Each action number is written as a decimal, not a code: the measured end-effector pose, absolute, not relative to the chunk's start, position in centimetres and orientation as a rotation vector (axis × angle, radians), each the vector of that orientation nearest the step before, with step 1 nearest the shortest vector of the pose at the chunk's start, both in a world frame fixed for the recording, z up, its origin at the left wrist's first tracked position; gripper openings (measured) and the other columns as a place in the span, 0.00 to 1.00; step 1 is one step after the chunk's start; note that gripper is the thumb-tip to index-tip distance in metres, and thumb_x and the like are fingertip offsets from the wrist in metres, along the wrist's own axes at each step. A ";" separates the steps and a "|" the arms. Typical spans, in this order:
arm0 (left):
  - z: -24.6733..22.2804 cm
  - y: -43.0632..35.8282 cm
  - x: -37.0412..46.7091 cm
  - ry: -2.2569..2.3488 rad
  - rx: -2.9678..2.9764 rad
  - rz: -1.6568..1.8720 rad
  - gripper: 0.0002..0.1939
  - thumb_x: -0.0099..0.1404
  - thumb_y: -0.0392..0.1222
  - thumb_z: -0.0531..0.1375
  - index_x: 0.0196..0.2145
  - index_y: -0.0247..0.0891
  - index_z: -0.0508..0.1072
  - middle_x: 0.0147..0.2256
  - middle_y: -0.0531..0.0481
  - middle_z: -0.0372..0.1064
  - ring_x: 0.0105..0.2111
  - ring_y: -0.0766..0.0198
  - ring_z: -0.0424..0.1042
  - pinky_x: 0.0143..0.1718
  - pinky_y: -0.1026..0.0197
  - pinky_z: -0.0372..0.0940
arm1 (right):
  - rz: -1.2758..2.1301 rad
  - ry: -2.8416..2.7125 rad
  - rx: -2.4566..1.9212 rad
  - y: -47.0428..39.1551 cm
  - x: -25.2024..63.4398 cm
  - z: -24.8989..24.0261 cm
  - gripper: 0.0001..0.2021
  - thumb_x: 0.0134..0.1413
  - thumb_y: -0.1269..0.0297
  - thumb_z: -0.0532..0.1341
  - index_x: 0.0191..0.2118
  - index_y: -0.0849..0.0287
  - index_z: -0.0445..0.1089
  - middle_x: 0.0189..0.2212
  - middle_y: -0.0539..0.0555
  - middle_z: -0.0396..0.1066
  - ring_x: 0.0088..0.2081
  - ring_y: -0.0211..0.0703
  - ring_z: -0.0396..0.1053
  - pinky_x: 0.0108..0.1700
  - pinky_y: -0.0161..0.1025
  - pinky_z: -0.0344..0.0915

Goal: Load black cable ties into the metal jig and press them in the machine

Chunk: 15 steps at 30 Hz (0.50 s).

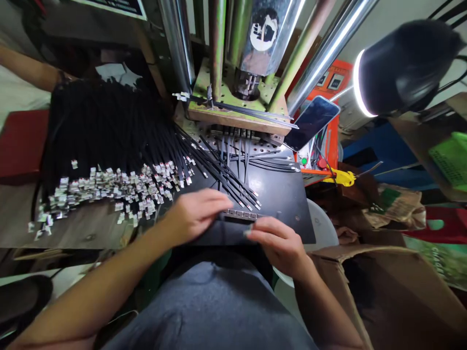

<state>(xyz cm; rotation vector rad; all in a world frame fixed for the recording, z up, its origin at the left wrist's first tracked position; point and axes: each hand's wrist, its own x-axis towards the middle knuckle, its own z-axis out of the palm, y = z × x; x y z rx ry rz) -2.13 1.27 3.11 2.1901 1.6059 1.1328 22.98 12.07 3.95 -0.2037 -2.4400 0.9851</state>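
On the black work plate in front of me lies a narrow metal fixture with a row of small slots. My left hand is at its left end, fingers closed together; whatever is between them is hidden. Near the fixture's right end is my right hand, thumb and fingers pinched, with a small pale tip showing that I cannot make out. Just beyond the fixture, several black cables with white connector ends fan out towards me from under the press.
A large pile of black cables with white connectors covers the left side. Behind the plate stands a press with metal columns; more cables lie on its block. A phone, orange box and lamp are right. An open carton stands lower right.
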 end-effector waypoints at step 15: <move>1.4 3.5 2.7 1.695 2.315 0.915 0.10 0.67 0.32 0.54 0.38 0.34 0.75 0.35 0.45 0.76 0.38 0.60 0.77 0.40 0.59 0.74 | 0.586 -2.565 -0.377 12.6 21.2 1.2 0.10 0.66 0.73 0.53 0.41 0.61 0.72 0.40 0.59 0.76 0.46 0.46 0.73 0.50 0.43 0.71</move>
